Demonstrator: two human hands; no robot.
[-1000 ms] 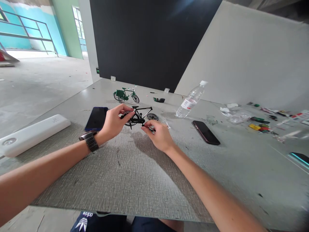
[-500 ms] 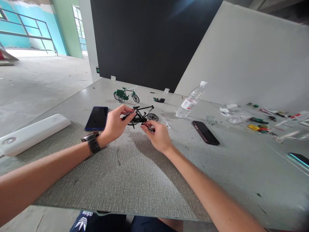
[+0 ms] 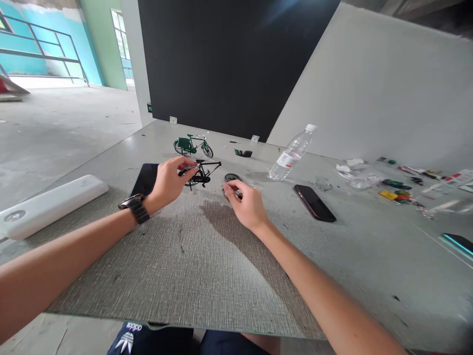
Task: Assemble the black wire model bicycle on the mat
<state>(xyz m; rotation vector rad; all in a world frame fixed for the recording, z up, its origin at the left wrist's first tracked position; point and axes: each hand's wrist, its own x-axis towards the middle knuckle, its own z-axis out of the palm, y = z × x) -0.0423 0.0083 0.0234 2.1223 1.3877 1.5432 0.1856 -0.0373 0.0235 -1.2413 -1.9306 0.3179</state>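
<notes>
My left hand (image 3: 168,182) pinches the rear of a small black model bicycle (image 3: 202,173) and holds it just above the grey mat (image 3: 177,266). A loose black wheel (image 3: 233,177) lies on the mat to the right of the frame, apart from it. My right hand (image 3: 246,204) is beside that wheel with thumb and fingers pinched on a small part that is too small to identify. A finished green model bicycle (image 3: 192,145) stands farther back.
A dark phone (image 3: 146,180) lies under my left wrist, and a white power bank (image 3: 48,204) is at the far left. A tilted plastic bottle (image 3: 291,153), a second phone (image 3: 315,202) and several small coloured parts (image 3: 397,190) are to the right.
My left hand has lifted the black bicycle frame up and to the left, leaving its front wheel lying on the mat. My right hand has drawn back slightly to the right.
</notes>
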